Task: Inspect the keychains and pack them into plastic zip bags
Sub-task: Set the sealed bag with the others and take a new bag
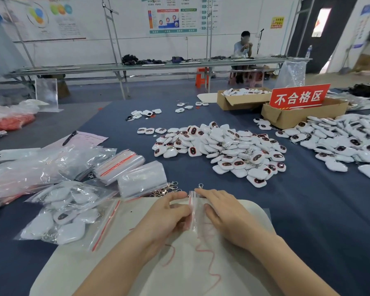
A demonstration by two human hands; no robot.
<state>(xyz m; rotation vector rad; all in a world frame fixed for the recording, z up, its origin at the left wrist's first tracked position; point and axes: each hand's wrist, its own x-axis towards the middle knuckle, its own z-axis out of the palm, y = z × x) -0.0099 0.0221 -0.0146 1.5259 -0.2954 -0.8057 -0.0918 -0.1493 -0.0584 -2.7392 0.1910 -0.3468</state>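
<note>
The bag [194, 212] is standing on edge between the two hands, its red zip strip running down the side nearest the left hand, just over the mat [94, 263]. The left hand [169, 214] is pinching it with curled fingers and thumb. The right hand [224, 216] is pinching it too, its fingers lying fairly straight along one face and the thumb pressing the other. Whether a keychain is already sitting inside I cannot tell — a clasp [200, 185] is showing just beyond the fingertips and may belong to one.

By my reading, the person is working at the bag's mouth, either opening or sealing it. The next move is calling for a steady pinch along the strip or, if the bag is empty, a reach forward and right of the right hand, where the pile [220, 150] of keychains is lying well apart. Spare bags [141, 180] are lying just beyond the left hand, and a filled sack [60, 214] is lying further to its left.
</note>
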